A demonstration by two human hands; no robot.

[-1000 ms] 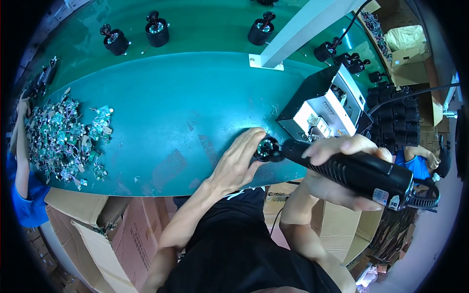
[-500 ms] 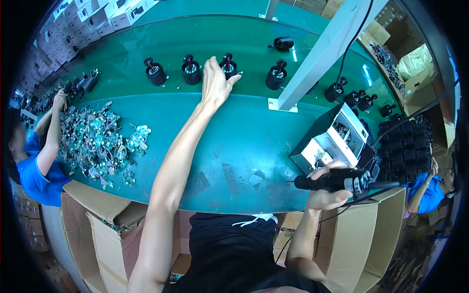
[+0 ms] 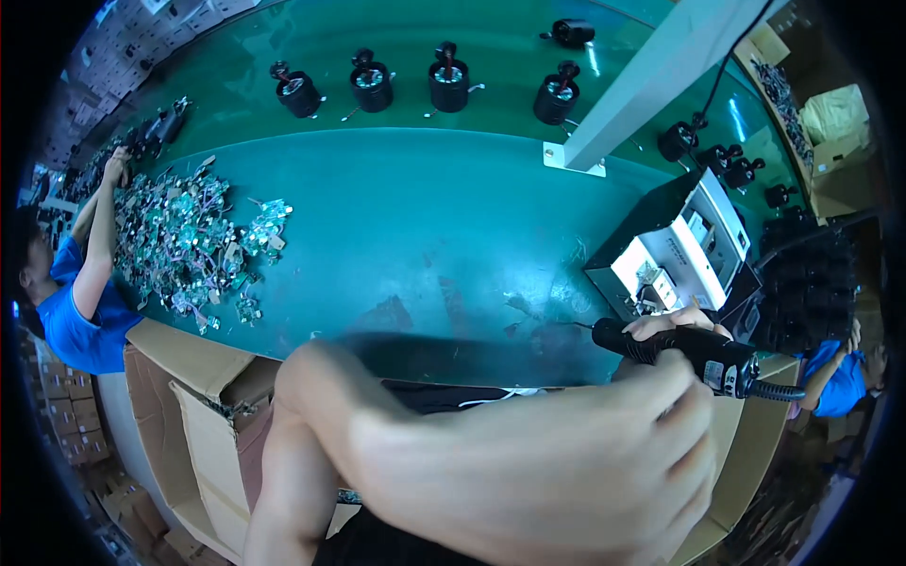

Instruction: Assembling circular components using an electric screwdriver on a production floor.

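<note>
My right hand (image 3: 653, 327) is wrapped around a black electric screwdriver (image 3: 723, 362) near the table's front edge, its thin bit pointing left. My left hand (image 3: 557, 462) looms large in front of my body, close to the camera and smeared by motion. Its fingers bend away toward the right, their tips hidden, and it covers part of the right hand and forearm. Several black cylindrical housings (image 3: 448, 87) with wires and exposed round insides stand in a row on the dark green strip beyond the table. One more housing (image 3: 572, 34) lies on its side.
A heap of small circuit boards with wires (image 3: 193, 250) covers the left of the green table (image 3: 406, 236). An open box (image 3: 675, 250) with small parts sits at right, near a grey post (image 3: 642, 90). Cardboard cartons (image 3: 189, 363) stand below the edge. Co-workers in blue (image 3: 85, 311) flank both sides.
My left hand has left the row of housings and swung back toward me, close to the camera. The screwdriver stays in my right hand. The whole view has shifted, with the housings now higher.
</note>
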